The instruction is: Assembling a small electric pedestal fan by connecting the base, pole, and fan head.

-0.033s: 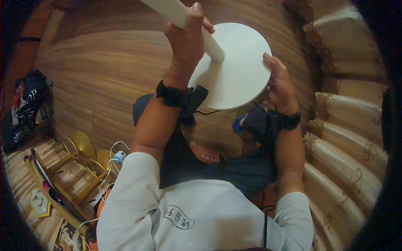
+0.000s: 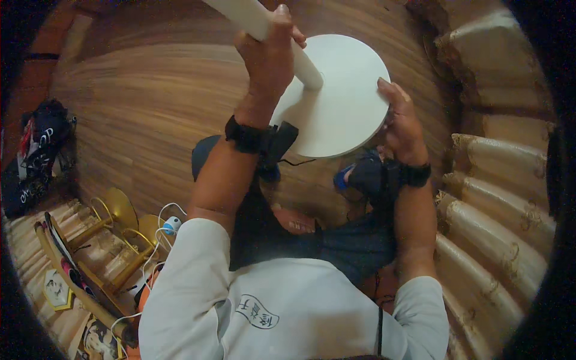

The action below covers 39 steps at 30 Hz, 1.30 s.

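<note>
A white pole slants down from the upper left and meets a flat white round disc near its middle. My left hand is wrapped round the pole above the disc. At the disc's right rim, my right hand grips the edge, with the thumb on the upper face and the other fingers mostly hidden beneath. The disc is tilted and held in front of my knees. Black straps with dark devices sit on both wrists.
Wood-patterned floor spreads around. Shiny beige curtains hang along the right. At lower left stand a gold-coloured rack, white cables and a blue-and-white plug-like item. A dark bag lies at far left.
</note>
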Each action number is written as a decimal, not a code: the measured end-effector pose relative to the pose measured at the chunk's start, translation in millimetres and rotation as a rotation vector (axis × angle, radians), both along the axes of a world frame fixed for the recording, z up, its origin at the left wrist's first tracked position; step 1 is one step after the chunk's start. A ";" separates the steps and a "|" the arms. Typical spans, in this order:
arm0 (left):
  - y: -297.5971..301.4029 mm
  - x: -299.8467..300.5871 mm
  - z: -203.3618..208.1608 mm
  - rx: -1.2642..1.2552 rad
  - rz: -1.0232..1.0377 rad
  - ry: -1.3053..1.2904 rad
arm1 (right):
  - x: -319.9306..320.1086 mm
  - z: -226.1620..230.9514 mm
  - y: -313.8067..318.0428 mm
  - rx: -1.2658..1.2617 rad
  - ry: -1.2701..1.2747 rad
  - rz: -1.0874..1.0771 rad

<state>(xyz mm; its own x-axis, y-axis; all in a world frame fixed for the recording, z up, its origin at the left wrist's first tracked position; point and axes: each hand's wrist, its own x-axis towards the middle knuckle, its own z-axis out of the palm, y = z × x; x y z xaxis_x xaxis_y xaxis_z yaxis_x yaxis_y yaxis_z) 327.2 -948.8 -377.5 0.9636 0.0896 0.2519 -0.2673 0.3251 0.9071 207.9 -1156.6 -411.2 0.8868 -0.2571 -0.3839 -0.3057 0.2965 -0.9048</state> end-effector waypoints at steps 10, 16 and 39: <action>-8.1 -4.3 4.5 0.566 0.088 -0.027 | -8.3 -28.7 -16.9 -0.112 -0.022 -0.061; -9.9 -11.6 3.7 0.549 0.077 -0.057 | -10.3 -84.2 -40.1 -0.603 0.034 -0.054; 7.6 7.5 -2.6 0.114 0.010 -0.086 | -2.1 -29.7 -16.4 -1.118 0.023 -0.179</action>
